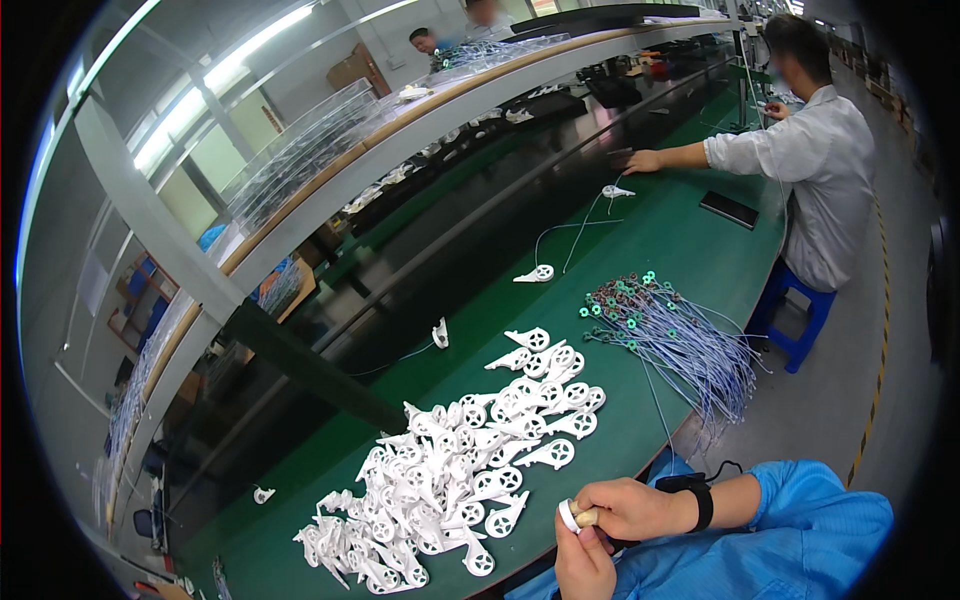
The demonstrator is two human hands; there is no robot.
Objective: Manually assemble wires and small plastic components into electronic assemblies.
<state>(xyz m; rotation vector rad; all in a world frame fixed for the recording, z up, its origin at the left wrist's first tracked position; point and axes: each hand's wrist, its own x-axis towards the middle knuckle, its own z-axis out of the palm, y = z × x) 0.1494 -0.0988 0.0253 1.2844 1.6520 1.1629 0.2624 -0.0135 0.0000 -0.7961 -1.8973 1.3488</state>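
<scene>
My left hand [584, 568] and my right hand [632, 508] meet at the table's near edge, at the lower right. Both are closed around a small white plastic part [568, 516], whose rounded edge shows between the fingers. Pale yellowish covers, perhaps finger cots, sit on fingertips of the right hand. Most of the part is hidden by my fingers. To the left of my hands lies a big heap of white plastic parts [440, 480], each with a spoked round end and a pointed tail. Beyond my right hand is a bundle of bluish cables [690, 345] with green and brown ring ends.
A dark conveyor belt [480, 225] runs past the green table [620, 385], carrying a loose white part [263, 495]. More white parts with wires lie farther along. A co-worker [830, 170] in a pale jacket sits at the right, near a black phone [729, 210]. A shelf [400, 125] overhangs the belt.
</scene>
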